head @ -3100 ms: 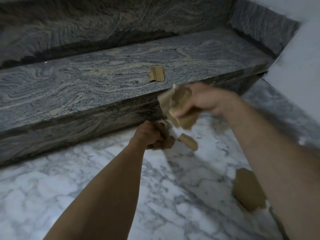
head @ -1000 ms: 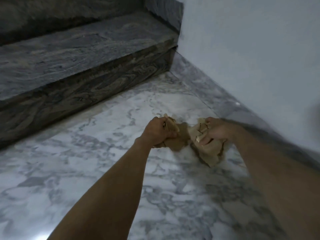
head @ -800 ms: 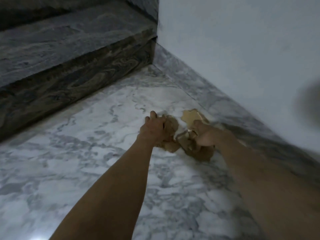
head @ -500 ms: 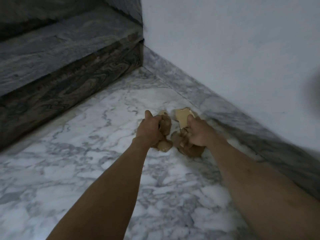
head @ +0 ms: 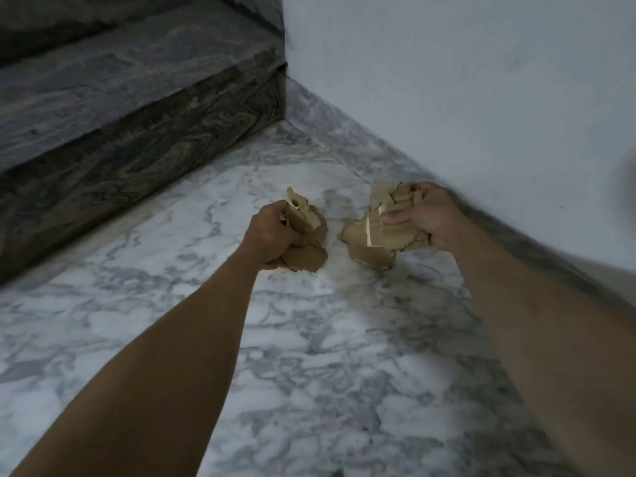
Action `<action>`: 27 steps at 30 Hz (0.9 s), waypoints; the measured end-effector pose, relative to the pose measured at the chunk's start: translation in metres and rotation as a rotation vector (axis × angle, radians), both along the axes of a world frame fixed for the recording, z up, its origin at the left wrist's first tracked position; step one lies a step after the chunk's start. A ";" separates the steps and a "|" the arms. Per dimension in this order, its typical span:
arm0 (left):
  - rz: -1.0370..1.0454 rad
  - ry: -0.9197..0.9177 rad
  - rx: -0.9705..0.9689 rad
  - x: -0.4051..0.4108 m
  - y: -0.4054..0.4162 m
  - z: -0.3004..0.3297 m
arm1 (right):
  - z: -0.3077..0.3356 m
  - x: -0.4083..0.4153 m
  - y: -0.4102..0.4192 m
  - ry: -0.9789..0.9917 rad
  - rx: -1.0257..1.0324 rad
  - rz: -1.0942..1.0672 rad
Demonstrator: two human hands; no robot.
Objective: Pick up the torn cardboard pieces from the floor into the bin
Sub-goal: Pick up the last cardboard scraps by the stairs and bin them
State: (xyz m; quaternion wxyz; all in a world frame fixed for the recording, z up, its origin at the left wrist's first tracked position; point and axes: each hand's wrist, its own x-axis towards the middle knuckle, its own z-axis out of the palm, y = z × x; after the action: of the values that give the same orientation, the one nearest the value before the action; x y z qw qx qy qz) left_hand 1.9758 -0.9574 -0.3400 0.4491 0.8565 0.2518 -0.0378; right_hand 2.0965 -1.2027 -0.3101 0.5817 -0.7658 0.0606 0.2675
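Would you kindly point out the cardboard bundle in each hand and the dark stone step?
Left-hand cardboard bundle (head: 306, 235): head view, on its crumpled brown face beside the knuckles.
Right-hand cardboard bundle (head: 370, 239): head view, on the broad flat piece.
Dark stone step (head: 137, 80): head view, on its top tread.

The floor (head: 309, 356) is laid in white marble with grey veining and fills the view from 3 to 9 o'clock. A dark grey stone step (head: 120, 74) with a swirled pattern is located at 10 o'clock; its riser (head: 144, 160) meets the floor along a diagonal line. A plain pale wall (head: 464, 91) is located at 1 to 2 o'clock. A skirting strip (head: 361, 142) of grey-veined marble is fitted along the base of the wall and ends at the step, at 12 o'clock. The scene is dimly and evenly lit. A blurred dark patch (head: 628, 187) is seen at 3 o'clock; it cannot be identified.
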 end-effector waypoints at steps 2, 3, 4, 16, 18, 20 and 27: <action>0.045 -0.044 -0.052 -0.003 0.000 0.001 | -0.007 -0.004 0.015 0.009 0.017 -0.029; 0.051 -0.055 -0.060 -0.005 -0.003 -0.001 | -0.013 -0.007 0.022 0.010 -0.027 -0.010; 0.046 -0.055 -0.051 -0.007 -0.006 -0.004 | -0.023 -0.011 0.028 0.008 -0.112 0.040; -0.018 0.032 0.121 -0.020 -0.018 -0.028 | -0.036 -0.029 0.058 -0.033 -0.689 0.331; -0.027 0.035 0.108 -0.019 -0.017 -0.027 | -0.035 -0.034 0.056 -0.017 -0.654 0.307; -0.012 0.033 0.070 -0.021 -0.016 -0.026 | -0.038 -0.035 0.052 0.021 -0.595 0.265; -0.040 0.073 -0.045 -0.033 0.005 -0.025 | -0.028 -0.022 0.029 0.222 -0.241 0.115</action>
State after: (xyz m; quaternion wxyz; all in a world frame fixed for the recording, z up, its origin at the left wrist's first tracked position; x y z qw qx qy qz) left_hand 1.9429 -0.9523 -0.3645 0.4579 0.8490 0.2501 -0.0837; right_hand 2.0749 -1.1733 -0.3377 0.4591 -0.7979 0.1121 0.3741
